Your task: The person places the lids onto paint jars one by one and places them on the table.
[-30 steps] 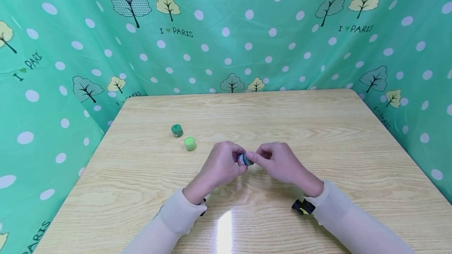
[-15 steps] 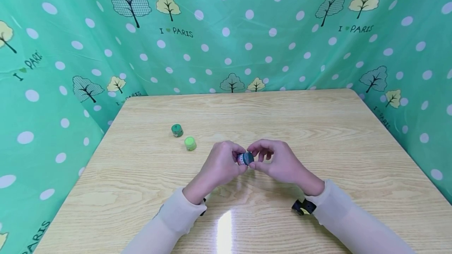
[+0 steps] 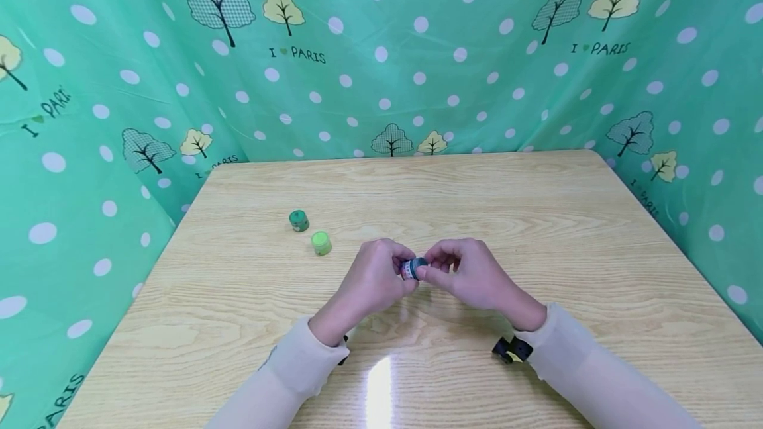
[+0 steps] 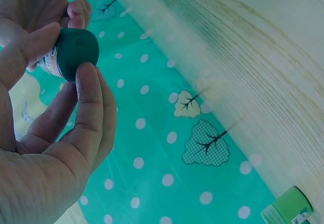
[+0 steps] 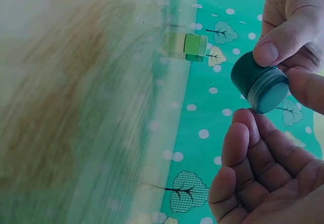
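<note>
A small dark teal paint jar (image 3: 409, 269) with a printed label is tilted sideways above the table. My left hand (image 3: 377, 277) grips its body between thumb and fingers. In the right wrist view, the jar's ridged lid (image 5: 271, 89) faces my right hand (image 5: 273, 168), whose thumb and fingertips pinch the lid's rim. The head view shows my right hand (image 3: 469, 272) from above, its thumb over the lid's edge. From the left wrist, the jar's rounded dark base (image 4: 80, 54) is visible between the fingers of my left hand (image 4: 55, 133).
Two more jars stand on the wooden table (image 3: 238, 323), left of my hands: a dark green jar (image 3: 299, 220) and a light green jar (image 3: 321, 243) nearer me. A green dotted curtain (image 3: 381, 85) hangs behind the table and along its sides.
My right thumb and fingers spread apart at the lid half a second ago, and now they have drawn together on it again. My left hand and the jar have kept their place.
</note>
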`<action>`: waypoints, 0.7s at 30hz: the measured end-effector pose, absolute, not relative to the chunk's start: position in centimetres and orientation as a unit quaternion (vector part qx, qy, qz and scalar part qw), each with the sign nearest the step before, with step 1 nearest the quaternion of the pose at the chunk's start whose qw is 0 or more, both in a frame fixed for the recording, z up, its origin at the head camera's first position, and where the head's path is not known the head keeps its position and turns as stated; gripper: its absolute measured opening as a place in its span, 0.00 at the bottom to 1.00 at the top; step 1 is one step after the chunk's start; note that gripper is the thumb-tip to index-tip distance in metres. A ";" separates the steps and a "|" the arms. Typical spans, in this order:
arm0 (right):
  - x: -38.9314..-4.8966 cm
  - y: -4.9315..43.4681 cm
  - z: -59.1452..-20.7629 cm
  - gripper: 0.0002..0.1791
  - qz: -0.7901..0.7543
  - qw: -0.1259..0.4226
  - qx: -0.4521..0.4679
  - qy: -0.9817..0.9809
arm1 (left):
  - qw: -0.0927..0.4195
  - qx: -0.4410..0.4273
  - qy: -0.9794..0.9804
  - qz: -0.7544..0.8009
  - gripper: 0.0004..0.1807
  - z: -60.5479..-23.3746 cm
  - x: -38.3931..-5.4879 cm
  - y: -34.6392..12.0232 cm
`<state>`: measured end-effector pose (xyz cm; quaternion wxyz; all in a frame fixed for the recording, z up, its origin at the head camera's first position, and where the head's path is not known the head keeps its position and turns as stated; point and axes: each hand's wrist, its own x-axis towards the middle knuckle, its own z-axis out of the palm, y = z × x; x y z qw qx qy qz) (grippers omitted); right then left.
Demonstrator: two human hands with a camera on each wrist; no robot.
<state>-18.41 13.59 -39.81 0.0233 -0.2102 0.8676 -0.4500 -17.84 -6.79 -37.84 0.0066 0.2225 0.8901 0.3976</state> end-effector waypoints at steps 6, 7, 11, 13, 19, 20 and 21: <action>-18.5 13.5 -39.9 0.14 -0.439 0.032 -0.188 0.878 | 0.001 0.232 0.888 0.398 0.08 -37.9 -17.9 -6.8; -18.5 13.5 -39.9 0.15 -0.435 0.033 -0.186 0.880 | 0.001 0.233 0.888 0.398 0.07 -37.9 -17.9 -6.8; -18.4 13.4 -39.9 0.19 -0.425 0.037 -0.179 0.886 | 0.002 0.235 0.889 0.393 0.07 -37.8 -17.8 -6.8; -18.4 13.4 -39.9 0.19 -0.424 0.038 -0.179 0.887 | 0.003 0.234 0.889 0.393 0.07 -37.8 -17.8 -6.8; -18.5 13.5 -39.9 0.18 -0.426 0.035 -0.179 0.886 | 0.001 0.233 0.890 0.392 0.08 -37.8 -17.8 -6.8; -18.5 13.5 -39.9 0.17 -0.427 0.032 -0.180 0.886 | 0.003 0.232 0.889 0.394 0.08 -37.7 -17.8 -6.8; -18.5 13.6 -39.8 0.16 -0.431 0.029 -0.182 0.883 | 0.005 0.231 0.889 0.395 0.08 -37.7 -17.8 -6.8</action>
